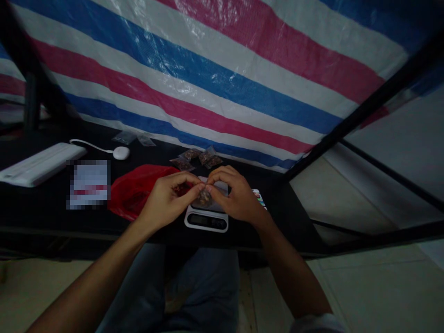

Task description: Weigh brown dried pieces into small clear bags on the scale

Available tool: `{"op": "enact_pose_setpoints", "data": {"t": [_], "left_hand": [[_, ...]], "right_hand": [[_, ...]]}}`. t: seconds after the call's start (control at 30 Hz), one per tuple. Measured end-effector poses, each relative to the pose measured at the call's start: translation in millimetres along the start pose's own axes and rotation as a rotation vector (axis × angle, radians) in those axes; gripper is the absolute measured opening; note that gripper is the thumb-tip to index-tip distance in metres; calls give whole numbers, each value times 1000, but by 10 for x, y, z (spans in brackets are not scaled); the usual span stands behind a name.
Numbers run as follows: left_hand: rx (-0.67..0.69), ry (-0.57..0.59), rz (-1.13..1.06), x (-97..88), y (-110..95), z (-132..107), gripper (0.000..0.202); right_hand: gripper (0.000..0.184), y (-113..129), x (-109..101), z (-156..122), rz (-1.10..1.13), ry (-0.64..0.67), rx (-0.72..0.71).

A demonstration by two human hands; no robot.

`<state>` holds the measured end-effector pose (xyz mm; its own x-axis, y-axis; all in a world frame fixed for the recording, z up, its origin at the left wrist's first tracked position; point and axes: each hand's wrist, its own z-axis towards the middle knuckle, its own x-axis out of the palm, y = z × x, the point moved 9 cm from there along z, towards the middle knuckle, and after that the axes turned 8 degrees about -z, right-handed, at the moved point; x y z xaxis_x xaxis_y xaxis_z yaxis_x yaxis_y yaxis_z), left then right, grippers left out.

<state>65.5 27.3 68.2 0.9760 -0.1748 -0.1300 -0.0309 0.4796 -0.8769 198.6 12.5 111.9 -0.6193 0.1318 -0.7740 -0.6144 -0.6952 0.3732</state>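
Black table (277, 217) carrying digital kitchen scale (206, 219) | left hand (166, 201) and right hand (236, 199) closing fingertips together, pinching small packet of brown pieces (204, 199) just above scale | keeping pinch low and centred over scale helps contain pieces

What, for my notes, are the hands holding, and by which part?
The left hand and right hand pinch a small clear bag of brown pieces by its top edge, above a digital scale.
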Motion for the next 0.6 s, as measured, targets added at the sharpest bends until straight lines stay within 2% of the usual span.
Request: {"op": "enact_pose_setpoints", "data": {"t": [0.13,0.27,0.33,0.4,0.5,0.6], "left_hand": [[-36,-51,14,-152,-9,-20,20],[-165,-262,30,-573,79,-82,23],[-216,-317,63,-725,110,-119,25],[-222,-253,115,-735,117,-117,29],[-202,-113,169,-627,150,-69,34],[-238,-58,167,-519,266,80,37]], "right_hand": [[8,-101,-60,-106,-6,28,38],[10,-368,-231,-281,-8,17,123],[11,-507,-334,-363,16,-18,187],[12,-616,-391,-438,35,-29,248],[15,-781,-407,-571,32,-30,363],[20,-972,-411,-750,74,-76,495]]}}
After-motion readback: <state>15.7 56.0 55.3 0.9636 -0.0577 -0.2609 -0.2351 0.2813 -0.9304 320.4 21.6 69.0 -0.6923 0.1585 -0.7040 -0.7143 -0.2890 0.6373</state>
